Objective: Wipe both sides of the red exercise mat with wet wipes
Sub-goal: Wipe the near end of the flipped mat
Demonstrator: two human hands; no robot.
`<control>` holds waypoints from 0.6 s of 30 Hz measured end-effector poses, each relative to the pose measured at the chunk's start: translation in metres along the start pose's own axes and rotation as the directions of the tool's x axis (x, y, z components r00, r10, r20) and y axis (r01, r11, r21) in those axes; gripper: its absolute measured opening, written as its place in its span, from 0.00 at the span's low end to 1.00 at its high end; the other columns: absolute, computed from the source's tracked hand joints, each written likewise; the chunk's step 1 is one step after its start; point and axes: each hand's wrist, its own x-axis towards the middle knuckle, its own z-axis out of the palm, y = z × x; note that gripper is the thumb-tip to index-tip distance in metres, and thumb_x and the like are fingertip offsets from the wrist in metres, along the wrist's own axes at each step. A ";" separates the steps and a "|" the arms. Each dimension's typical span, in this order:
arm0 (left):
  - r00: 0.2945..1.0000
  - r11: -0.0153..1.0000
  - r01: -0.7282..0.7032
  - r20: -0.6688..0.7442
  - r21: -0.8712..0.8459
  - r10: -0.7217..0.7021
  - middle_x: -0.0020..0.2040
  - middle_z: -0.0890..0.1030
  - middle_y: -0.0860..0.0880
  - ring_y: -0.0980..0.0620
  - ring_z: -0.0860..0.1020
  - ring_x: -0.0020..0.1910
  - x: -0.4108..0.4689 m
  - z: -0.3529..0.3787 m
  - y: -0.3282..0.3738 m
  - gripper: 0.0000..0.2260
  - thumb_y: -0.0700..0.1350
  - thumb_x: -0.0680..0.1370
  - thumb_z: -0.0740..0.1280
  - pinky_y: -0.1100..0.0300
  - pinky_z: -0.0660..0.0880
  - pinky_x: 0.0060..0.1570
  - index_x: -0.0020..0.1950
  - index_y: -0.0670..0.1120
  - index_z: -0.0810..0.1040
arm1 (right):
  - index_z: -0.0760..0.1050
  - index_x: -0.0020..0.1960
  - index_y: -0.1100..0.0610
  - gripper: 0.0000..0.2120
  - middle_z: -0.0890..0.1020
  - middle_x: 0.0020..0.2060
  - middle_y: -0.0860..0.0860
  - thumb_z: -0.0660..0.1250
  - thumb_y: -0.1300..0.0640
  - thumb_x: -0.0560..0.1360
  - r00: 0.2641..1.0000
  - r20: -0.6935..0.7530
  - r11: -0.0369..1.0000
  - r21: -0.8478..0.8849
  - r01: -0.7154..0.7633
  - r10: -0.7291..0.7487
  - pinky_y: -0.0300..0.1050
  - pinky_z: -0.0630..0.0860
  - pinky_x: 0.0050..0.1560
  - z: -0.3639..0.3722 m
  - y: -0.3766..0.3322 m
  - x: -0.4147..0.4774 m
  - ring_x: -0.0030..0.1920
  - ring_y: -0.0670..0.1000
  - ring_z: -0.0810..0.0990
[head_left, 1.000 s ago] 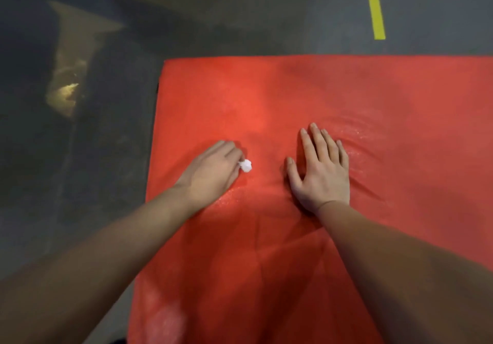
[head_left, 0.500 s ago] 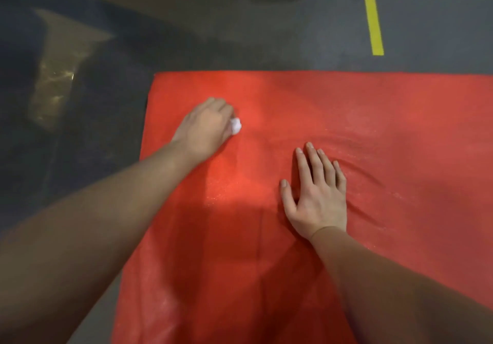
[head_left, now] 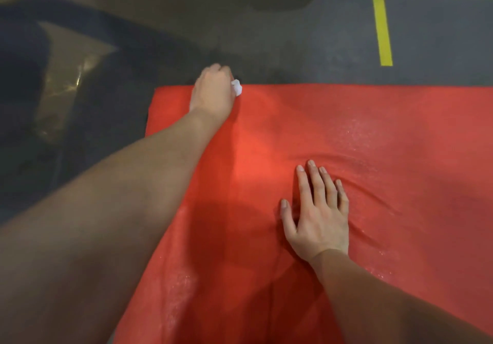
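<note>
Head view: red foam exercise mat (head_left: pixel 373 130)
Left hand (head_left: pixel 213 91): grasps crumpled white wet wipe (head_left: pixel 236 87)
Right hand (head_left: pixel 318 217): released, flat on mat

The red mat (head_left: pixel 346 135) looks like finely grained foam with damp glistening patches, on a matt grey floor (head_left: pixel 266 36) marked with yellow tape (head_left: pixel 384 28).

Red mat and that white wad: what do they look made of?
The red mat looks like thin soft foam, matte and grainy: it wrinkles beside the right hand. The white wad seems a crumpled wipe, probably nonwoven cloth.
</note>
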 end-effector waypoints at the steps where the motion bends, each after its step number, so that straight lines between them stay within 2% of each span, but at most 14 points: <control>1: 0.999 0.999 0.036 -0.010 -0.014 -0.036 0.57 0.79 0.36 0.36 0.75 0.58 -0.003 0.002 0.005 0.11 0.45 0.81 0.66 0.46 0.69 0.57 0.56 0.37 0.80 | 0.58 0.81 0.53 0.34 0.57 0.81 0.51 0.55 0.40 0.79 1.000 -0.001 1.000 0.001 -0.003 0.003 0.58 0.52 0.79 0.000 0.000 0.000 0.81 0.53 0.54; 3: 0.996 0.998 0.054 -0.072 -0.027 -0.056 0.55 0.80 0.38 0.37 0.76 0.57 -0.023 0.005 0.006 0.09 0.44 0.81 0.65 0.46 0.68 0.55 0.54 0.39 0.80 | 0.59 0.81 0.53 0.35 0.58 0.81 0.51 0.56 0.40 0.79 1.000 0.000 1.000 0.009 -0.003 0.003 0.59 0.53 0.79 0.000 0.001 0.000 0.81 0.54 0.55; 6: 0.978 0.996 -0.078 -0.189 0.036 0.084 0.47 0.81 0.44 0.40 0.78 0.49 -0.072 0.008 -0.001 0.06 0.46 0.77 0.65 0.47 0.64 0.48 0.49 0.46 0.80 | 0.59 0.81 0.53 0.35 0.58 0.81 0.51 0.57 0.39 0.78 1.000 -0.006 1.000 0.017 -0.003 0.003 0.59 0.53 0.79 0.002 0.001 0.001 0.81 0.54 0.55; 8: 0.962 0.979 -0.180 -0.190 0.096 0.195 0.46 0.81 0.44 0.40 0.79 0.48 -0.074 0.010 -0.007 0.06 0.45 0.76 0.65 0.48 0.63 0.48 0.49 0.47 0.81 | 0.59 0.81 0.53 0.35 0.58 0.81 0.51 0.57 0.40 0.78 1.000 -0.006 1.000 0.020 -0.004 0.004 0.59 0.53 0.79 0.001 0.000 0.001 0.81 0.53 0.55; 9: 0.962 0.976 -0.181 -0.182 0.124 0.202 0.48 0.81 0.43 0.39 0.78 0.49 -0.060 0.010 -0.008 0.07 0.45 0.77 0.65 0.47 0.64 0.49 0.50 0.46 0.81 | 0.58 0.81 0.53 0.35 0.57 0.81 0.51 0.57 0.40 0.78 1.000 -0.005 1.000 0.020 -0.006 0.006 0.59 0.52 0.79 0.001 0.001 0.001 0.81 0.53 0.55; 11: 0.979 0.986 -0.115 -0.155 0.121 0.133 0.52 0.80 0.40 0.37 0.77 0.54 -0.022 0.004 -0.009 0.08 0.43 0.79 0.64 0.44 0.67 0.54 0.53 0.43 0.81 | 0.58 0.81 0.53 0.35 0.57 0.81 0.51 0.57 0.40 0.78 1.000 0.006 1.000 0.012 0.002 -0.002 0.59 0.52 0.79 0.002 0.000 0.001 0.81 0.53 0.55; 14: 0.996 0.993 -0.089 -0.020 0.074 0.091 0.56 0.80 0.38 0.35 0.78 0.57 0.016 -0.003 -0.008 0.09 0.41 0.80 0.64 0.43 0.72 0.56 0.56 0.42 0.82 | 0.58 0.81 0.53 0.34 0.57 0.81 0.51 0.57 0.40 0.79 1.000 -0.001 1.000 0.012 0.001 -0.001 0.59 0.53 0.79 0.001 0.001 0.001 0.81 0.54 0.55; 16: 0.992 0.993 -0.115 -0.053 0.031 0.116 0.52 0.80 0.37 0.34 0.78 0.53 0.004 -0.001 -0.004 0.08 0.41 0.81 0.64 0.42 0.74 0.52 0.53 0.41 0.82 | 0.58 0.81 0.53 0.35 0.57 0.81 0.51 0.56 0.40 0.79 1.000 0.005 1.000 0.006 -0.002 0.002 0.59 0.52 0.79 0.001 0.000 0.001 0.81 0.53 0.54; 18: 0.970 0.980 -0.201 -0.141 0.004 0.200 0.46 0.80 0.37 0.34 0.78 0.47 -0.031 0.005 -0.004 0.07 0.41 0.81 0.64 0.41 0.75 0.46 0.48 0.40 0.81 | 0.58 0.81 0.53 0.35 0.57 0.81 0.51 0.57 0.40 0.78 1.000 0.002 1.000 0.017 -0.006 0.006 0.59 0.52 0.79 0.002 0.000 0.001 0.81 0.53 0.54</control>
